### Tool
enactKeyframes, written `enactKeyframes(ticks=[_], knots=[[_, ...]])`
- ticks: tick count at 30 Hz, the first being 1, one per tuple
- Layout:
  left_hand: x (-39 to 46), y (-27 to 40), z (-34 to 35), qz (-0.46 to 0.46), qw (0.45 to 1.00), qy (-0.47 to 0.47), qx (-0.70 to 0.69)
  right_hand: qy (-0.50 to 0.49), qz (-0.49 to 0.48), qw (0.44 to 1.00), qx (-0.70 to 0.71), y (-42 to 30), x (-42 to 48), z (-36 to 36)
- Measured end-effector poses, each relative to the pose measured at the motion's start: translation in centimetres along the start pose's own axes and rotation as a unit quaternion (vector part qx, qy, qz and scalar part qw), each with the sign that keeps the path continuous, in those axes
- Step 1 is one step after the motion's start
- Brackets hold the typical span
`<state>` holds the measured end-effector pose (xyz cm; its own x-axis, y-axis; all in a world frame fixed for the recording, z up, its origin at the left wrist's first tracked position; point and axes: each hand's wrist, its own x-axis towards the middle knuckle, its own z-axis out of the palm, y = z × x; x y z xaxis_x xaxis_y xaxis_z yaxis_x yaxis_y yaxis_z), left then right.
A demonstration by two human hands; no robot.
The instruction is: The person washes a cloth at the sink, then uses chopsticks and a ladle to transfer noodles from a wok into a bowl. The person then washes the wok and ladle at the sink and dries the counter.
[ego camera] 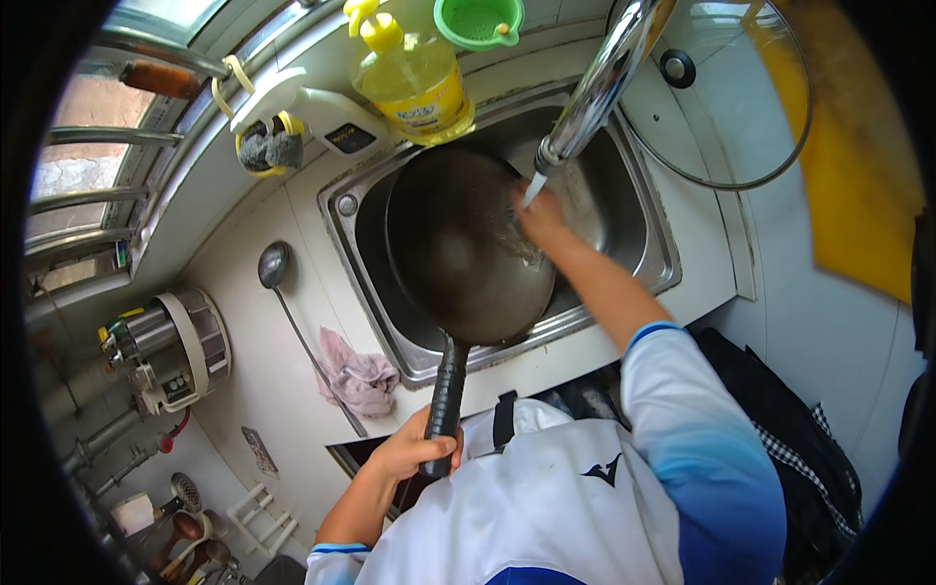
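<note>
My left hand [420,446] grips the black ribbed handle of a dark wok [461,241], which rests tilted over a stainless steel sink [636,234]. At the wok's right rim, my right hand [540,216] is under the stream from a chrome faucet [578,110]. That hand is blurred, its fingers are partly hidden by the water, and whether it holds anything is unclear. Water runs down the wok's inner right side. Left of the sink, a metal ladle [275,265] lies with its long handle across a pink cloth [362,376].
Behind the sink stand a yellow pump bottle [417,95], a white spray bottle [329,117] and a green strainer bowl [479,22]. A glass lid [731,95] and a yellow board [855,183] are at the right. Utensils [186,530] sit at the lower left.
</note>
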<state>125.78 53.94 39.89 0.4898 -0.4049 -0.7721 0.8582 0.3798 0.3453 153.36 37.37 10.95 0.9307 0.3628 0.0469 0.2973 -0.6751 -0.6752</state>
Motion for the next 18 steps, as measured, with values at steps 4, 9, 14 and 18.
enactKeyframes(ticks=[4,9,14,18], knots=[[-0.2,-0.5,-0.3,0.006,1.000,-0.005,-0.026,-0.126,-0.089,0.988,0.025,-6.9,-3.4,0.5],[-0.5,-1.1,-0.6,0.017,0.997,-0.011,-0.080,-0.087,-0.047,0.978,-0.182,-0.2,-4.4,-1.1],[-0.5,-1.9,-1.5,0.010,0.996,-0.063,-0.067,0.106,0.130,0.976,0.142,-5.2,3.0,4.8],[-0.2,-0.6,-0.4,-0.011,0.999,-0.024,-0.025,-0.129,0.128,0.771,0.611,-13.8,3.6,5.2]])
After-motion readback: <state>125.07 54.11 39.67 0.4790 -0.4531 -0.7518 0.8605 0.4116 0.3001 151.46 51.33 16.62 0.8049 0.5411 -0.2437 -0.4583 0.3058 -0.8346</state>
